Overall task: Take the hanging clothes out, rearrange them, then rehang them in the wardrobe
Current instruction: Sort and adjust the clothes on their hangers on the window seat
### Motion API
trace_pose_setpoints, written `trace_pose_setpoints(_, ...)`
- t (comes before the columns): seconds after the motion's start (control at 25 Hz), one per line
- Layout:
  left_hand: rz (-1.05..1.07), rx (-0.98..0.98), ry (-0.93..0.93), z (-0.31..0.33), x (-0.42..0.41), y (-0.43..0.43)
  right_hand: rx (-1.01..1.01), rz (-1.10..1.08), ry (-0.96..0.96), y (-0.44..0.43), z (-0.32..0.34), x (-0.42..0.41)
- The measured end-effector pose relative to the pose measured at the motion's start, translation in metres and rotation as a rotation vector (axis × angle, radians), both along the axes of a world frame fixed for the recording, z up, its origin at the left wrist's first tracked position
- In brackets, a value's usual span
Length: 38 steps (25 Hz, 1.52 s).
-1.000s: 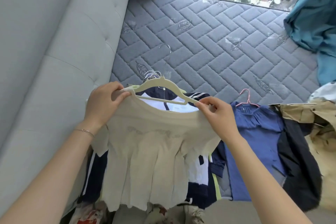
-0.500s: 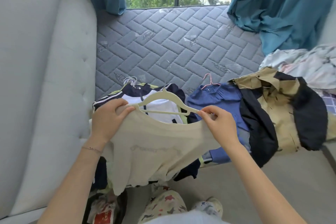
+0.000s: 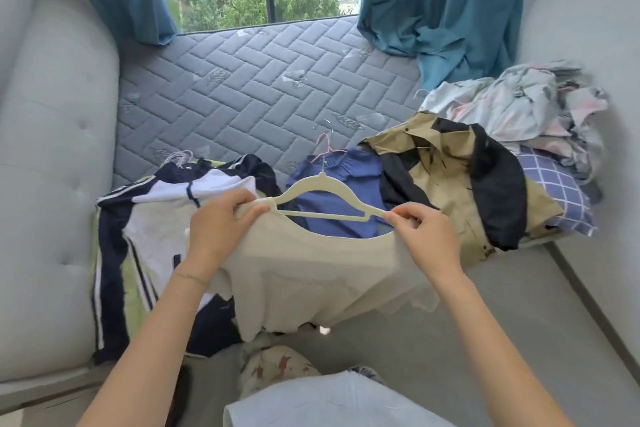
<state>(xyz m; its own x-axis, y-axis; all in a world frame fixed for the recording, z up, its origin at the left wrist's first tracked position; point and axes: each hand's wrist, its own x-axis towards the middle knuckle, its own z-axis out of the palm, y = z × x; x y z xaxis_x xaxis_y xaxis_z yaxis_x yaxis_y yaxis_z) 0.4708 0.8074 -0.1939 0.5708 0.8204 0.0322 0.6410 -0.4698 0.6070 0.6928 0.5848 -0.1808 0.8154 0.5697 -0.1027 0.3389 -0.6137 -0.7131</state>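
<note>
We hold the cream top [image 3: 311, 274] on its hanger [image 3: 322, 179] above the bed [image 3: 263, 87] edge — L hand [image 3: 221, 218] pinches one shoulder, R hand [image 3: 420, 229] the other. Hanger's long axis runs L-R btwn both hands — neither nearer.

Both ends of the cream hanger [image 3: 322, 180] under the cream top [image 3: 311, 274] and fingers [image 3: 239, 199]

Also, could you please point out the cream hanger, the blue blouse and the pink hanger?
cream hanger [image 3: 322, 180], head view, neck below the hook.
blue blouse [image 3: 360, 170], head view, upper fabric.
pink hanger [image 3: 328, 148], head view, its neck.
</note>
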Motion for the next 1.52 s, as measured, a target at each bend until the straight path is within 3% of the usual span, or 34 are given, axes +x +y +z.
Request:
trace_pose_setpoints(0.44, -0.091, -0.039, 0.005, -0.017, 0.156, -0.110, -0.075, -0.037, -0.040, -0.125, 0.011, 0.146)
trace_pose_setpoints(1.04, -0.024, -0.154, -0.014, -0.036, 0.384, -0.129, -0.129, 0.017, -0.088, -0.128, 0.024, 0.380)
trace_pose_setpoints(1.52, 0.254, -0.122, -0.031, -0.022, 0.528, -0.173, -0.077, 0.241, -0.085, -0.116, 0.032, 0.567)
